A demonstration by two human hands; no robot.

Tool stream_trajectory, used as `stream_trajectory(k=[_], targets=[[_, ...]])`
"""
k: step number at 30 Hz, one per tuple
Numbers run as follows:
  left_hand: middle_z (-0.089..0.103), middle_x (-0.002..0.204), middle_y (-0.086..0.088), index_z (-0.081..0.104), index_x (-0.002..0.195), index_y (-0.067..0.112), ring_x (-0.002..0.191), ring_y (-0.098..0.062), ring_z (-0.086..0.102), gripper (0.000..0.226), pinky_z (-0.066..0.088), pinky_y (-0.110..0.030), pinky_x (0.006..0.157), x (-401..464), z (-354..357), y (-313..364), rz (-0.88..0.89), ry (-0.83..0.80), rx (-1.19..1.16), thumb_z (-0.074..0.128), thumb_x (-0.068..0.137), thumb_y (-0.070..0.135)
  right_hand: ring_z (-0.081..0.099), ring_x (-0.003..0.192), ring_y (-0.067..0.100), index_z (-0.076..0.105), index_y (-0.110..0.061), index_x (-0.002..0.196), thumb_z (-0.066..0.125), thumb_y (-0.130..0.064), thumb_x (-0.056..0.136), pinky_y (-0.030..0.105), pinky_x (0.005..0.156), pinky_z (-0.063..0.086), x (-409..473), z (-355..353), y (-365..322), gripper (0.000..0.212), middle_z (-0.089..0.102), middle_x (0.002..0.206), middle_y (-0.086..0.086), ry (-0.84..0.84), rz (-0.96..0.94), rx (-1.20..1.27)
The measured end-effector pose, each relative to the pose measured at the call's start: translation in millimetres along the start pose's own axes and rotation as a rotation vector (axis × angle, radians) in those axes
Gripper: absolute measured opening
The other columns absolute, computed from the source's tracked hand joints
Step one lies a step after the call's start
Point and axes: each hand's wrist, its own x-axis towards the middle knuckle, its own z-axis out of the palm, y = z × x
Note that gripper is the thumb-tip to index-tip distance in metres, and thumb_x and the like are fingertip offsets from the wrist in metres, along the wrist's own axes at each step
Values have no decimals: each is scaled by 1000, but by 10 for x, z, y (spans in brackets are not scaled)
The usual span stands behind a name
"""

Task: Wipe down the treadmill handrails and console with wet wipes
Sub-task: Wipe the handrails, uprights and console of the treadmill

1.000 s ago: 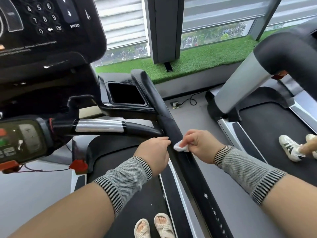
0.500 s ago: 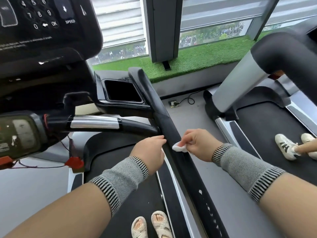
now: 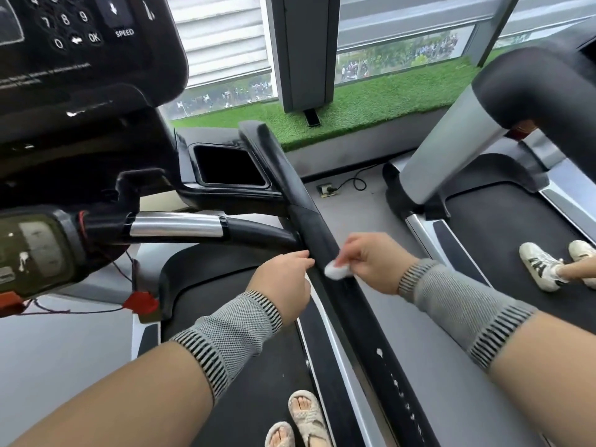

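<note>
White wet wipe (image 3: 335,271), one, pinched in right hand (image 3: 374,262), pressed on black handrail (image 3: 325,246). Left hand (image 3: 283,282), fingers curled, touches rail's other side, holding nothing.

The grey floor (image 3: 371,227) carries two treadmills. The near treadmill (image 3: 245,350) stands at left, with two sandalled feet (image 3: 300,421) on its belt. The other treadmill (image 3: 516,221) stands at right. Between them, far, a socket (image 3: 327,191) with a black cable (image 3: 354,180) lies on the floor.
</note>
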Motion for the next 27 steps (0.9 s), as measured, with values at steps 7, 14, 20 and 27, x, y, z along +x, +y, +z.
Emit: stream_trajectory(k=[7,14,20,27], targets=[[39,148,15,50,138,26,131,-12,43,51,34,-26,108,-25,30,-53,48,11,-52,43,89,12,59,91,16,75,-11,97,58,-4,87,6,74,32,307,174,-189,21,64,103,2,222,90,61],[30,154,12,44,142,24,138,-9,32,53,25,-24,114,-153,111,-51,95,-29,-90,42,91,12,61,89,15,76,-13,94,58,0,86,10,79,39,-388,184,-179,24,64,99,-1,35,66,-29],[35,151,14,49,139,25,135,-10,38,52,31,-28,112,-205,91,-5,87,-28,-118,42,90,11,57,91,15,74,-13,101,55,-4,89,12,81,36,249,121,-250,24,63,102,2,255,143,-28],[31,153,13,46,141,26,138,-11,34,53,26,-24,113,-272,140,73,40,-31,-132,42,91,10,61,86,17,76,-10,91,58,4,84,15,83,42,-522,305,-142,23,65,99,2,135,30,19]])
